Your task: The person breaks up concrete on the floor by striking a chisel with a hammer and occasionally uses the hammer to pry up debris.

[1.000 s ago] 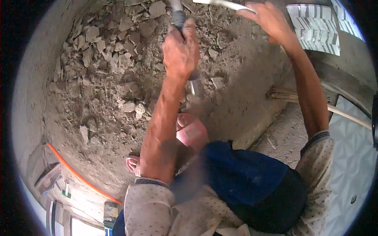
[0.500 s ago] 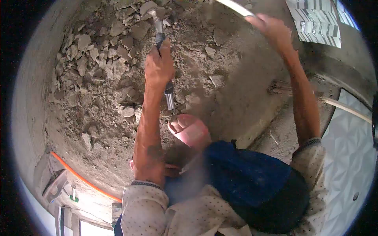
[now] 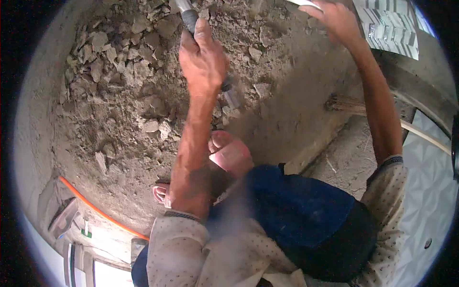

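Observation:
My left hand (image 3: pixel 204 62) is wrapped round a metal tool with a dark grip (image 3: pixel 189 19). Bare metal shows at both ends of the grip; the tool's far end is cut off by the top of the view. Rubble (image 3: pixel 129 62) lies below and beside this hand. At the upper right, my right hand (image 3: pixel 337 23) is closed on the end of a pale handle (image 3: pixel 306 4), most of which runs out of view.
My foot in a pink sandal (image 3: pixel 232 153) stands by the debris. A twig broom (image 3: pixel 346 104) lies to the right, near a white textured panel (image 3: pixel 425 191). Patterned tiles (image 3: pixel 389 28) are at upper right. An orange hose (image 3: pixel 100 213) curves along the lower left.
My left hand has moved up and slightly right with the metal tool, which is now more slanted. My right hand has shifted a little up and right with the pale handle.

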{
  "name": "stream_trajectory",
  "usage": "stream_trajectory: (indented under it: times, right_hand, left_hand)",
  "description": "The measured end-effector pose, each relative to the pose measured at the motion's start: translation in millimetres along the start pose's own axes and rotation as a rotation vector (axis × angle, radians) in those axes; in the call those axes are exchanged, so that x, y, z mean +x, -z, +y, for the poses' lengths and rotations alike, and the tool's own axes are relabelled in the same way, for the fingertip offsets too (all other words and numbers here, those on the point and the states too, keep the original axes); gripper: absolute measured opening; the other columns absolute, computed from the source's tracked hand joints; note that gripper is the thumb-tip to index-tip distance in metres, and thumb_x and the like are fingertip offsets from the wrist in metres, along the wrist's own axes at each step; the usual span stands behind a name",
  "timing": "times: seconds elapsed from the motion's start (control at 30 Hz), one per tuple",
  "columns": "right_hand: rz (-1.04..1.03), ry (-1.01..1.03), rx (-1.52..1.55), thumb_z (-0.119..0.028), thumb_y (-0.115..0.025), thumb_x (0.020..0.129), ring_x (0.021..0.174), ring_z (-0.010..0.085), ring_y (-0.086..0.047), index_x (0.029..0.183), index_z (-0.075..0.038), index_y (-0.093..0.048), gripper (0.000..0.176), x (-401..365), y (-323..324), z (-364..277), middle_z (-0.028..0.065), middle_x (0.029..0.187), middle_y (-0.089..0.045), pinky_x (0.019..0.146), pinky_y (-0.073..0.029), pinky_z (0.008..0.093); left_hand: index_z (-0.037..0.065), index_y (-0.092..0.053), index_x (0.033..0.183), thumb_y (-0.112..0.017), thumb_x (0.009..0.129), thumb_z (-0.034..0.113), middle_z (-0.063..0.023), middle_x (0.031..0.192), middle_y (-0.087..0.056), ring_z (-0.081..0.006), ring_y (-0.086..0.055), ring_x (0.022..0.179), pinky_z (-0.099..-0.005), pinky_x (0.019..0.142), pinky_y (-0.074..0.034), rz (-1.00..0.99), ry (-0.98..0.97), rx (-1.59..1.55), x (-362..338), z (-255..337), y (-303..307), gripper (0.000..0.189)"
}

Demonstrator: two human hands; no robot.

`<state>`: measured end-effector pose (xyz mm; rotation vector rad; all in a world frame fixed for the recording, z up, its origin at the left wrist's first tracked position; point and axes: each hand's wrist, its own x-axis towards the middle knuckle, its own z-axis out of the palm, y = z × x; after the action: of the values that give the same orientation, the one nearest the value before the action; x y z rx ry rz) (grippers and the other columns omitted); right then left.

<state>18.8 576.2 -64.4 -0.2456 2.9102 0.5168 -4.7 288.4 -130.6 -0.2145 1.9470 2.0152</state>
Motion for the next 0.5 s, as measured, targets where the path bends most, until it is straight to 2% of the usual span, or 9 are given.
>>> stream_trajectory:
  times: [0.07, 0.1, 0.13, 0.2, 0.3, 0.37, 0.43, 0.47, 0.5]
  right_hand:
    - [-0.172, -0.214, 0.095, -0.045, -0.050, 0.088, 0.074, 0.0329, -0.056, 0.100, -0.005, -0.062, 0.043, 14.8, 29.2, -11.9, 0.0134, 0.085, -0.062, 0.066, -0.041, 0.0434]
    - [-0.189, -0.195, 0.087, -0.044, -0.049, 0.088, 0.075, 0.0327, -0.056, 0.101, -0.005, -0.061, 0.043, 17.8, 33.5, -11.0, 0.0134, 0.085, -0.062, 0.066, -0.041, 0.0430]
    - [-0.202, -0.174, 0.077, -0.044, -0.048, 0.089, 0.075, 0.0325, -0.055, 0.101, -0.004, -0.061, 0.044, 21.5, 37.1, -10.0, 0.0134, 0.086, -0.062, 0.067, -0.041, 0.0426]
    - [-0.164, -0.123, 0.048, -0.043, -0.047, 0.089, 0.077, 0.0320, -0.055, 0.102, -0.003, -0.060, 0.044, 26.0, 36.8, -9.5, 0.0137, 0.085, -0.061, 0.067, -0.041, 0.0418]
    - [-0.050, -0.061, 0.026, -0.043, -0.048, 0.089, 0.079, 0.0310, -0.054, 0.101, -0.003, -0.060, 0.044, 27.4, 32.8, -10.1, 0.0142, 0.083, -0.060, 0.067, -0.041, 0.0408]
    - [-0.035, -0.055, 0.032, -0.043, -0.048, 0.089, 0.080, 0.0304, -0.054, 0.101, -0.003, -0.061, 0.044, 23.3, 43.5, -12.4, 0.0144, 0.081, -0.059, 0.068, -0.040, 0.0407]
    - [0.105, 0.224, -0.068, -0.043, -0.048, 0.089, 0.078, 0.0301, -0.054, 0.098, -0.003, -0.061, 0.043, 14.8, 47.8, -9.4, 0.0139, 0.079, -0.058, 0.067, -0.040, 0.0408]
    - [0.108, 0.241, -0.077, -0.043, -0.048, 0.089, 0.078, 0.0301, -0.054, 0.096, -0.003, -0.062, 0.042, 17.1, 46.9, -8.3, 0.0138, 0.078, -0.058, 0.066, -0.040, 0.0409]
    - [0.111, 0.258, -0.086, -0.043, -0.048, 0.089, 0.077, 0.0301, -0.054, 0.094, -0.004, -0.062, 0.042, 19.2, 46.3, -7.3, 0.0136, 0.077, -0.058, 0.066, -0.040, 0.0410]
  left_hand:
    - [-0.003, -0.043, 0.085, -0.044, 0.094, 0.038, -0.0022, 0.054, -0.046, -0.0105, -0.046, 0.045, -0.0274, 0.039, -0.036, 0.134, -0.070, -0.126, -6.3, -6.5, -21.1, 0.042]
    - [-0.002, -0.043, 0.087, -0.045, 0.094, 0.037, -0.0015, 0.055, -0.046, -0.0093, -0.045, 0.047, -0.0276, 0.041, -0.037, 0.186, -0.069, -0.184, -11.0, -5.1, -32.8, 0.041]
    - [-0.004, -0.043, 0.088, -0.046, 0.093, 0.037, -0.0073, 0.056, -0.050, -0.0193, -0.050, 0.048, -0.0338, 0.045, -0.041, 0.169, -0.091, -0.123, -8.4, -20.1, -39.3, 0.041]
    - [0.006, -0.042, 0.085, -0.046, 0.092, 0.039, 0.0013, 0.050, -0.040, -0.0129, -0.042, 0.037, -0.0281, 0.035, -0.036, 0.199, -0.242, 0.182, -3.8, -35.6, -55.3, 0.034]
    - [0.005, -0.040, 0.081, -0.046, 0.092, 0.041, 0.0006, 0.047, -0.039, -0.0142, -0.041, 0.035, -0.0309, 0.035, -0.036, -0.093, -0.186, 0.314, 9.0, -41.0, -42.6, 0.038]
    - [0.004, -0.041, 0.079, -0.046, 0.092, 0.042, -0.0022, 0.046, -0.040, -0.0156, -0.042, 0.035, -0.0318, 0.036, -0.038, 0.080, -0.144, 0.131, 4.4, -38.3, -47.4, 0.040]
    - [0.002, -0.044, 0.079, -0.045, 0.093, 0.037, -0.0108, 0.052, -0.045, -0.0251, -0.047, 0.044, -0.0378, 0.044, -0.040, 0.133, -0.131, 0.144, 1.2, -34.9, -54.2, 0.038]
    - [0.001, -0.046, 0.079, -0.044, 0.093, 0.035, -0.0151, 0.055, -0.048, -0.0298, -0.049, 0.049, -0.0407, 0.048, -0.042, 0.159, -0.124, 0.150, -0.7, -32.3, -57.4, 0.037]
    - [-0.003, -0.047, 0.081, -0.044, 0.092, 0.032, -0.0223, 0.063, -0.052, -0.0391, -0.053, 0.061, -0.0454, 0.056, -0.043, 0.097, -0.126, 0.234, -0.2, -27.5, -56.1, 0.037]
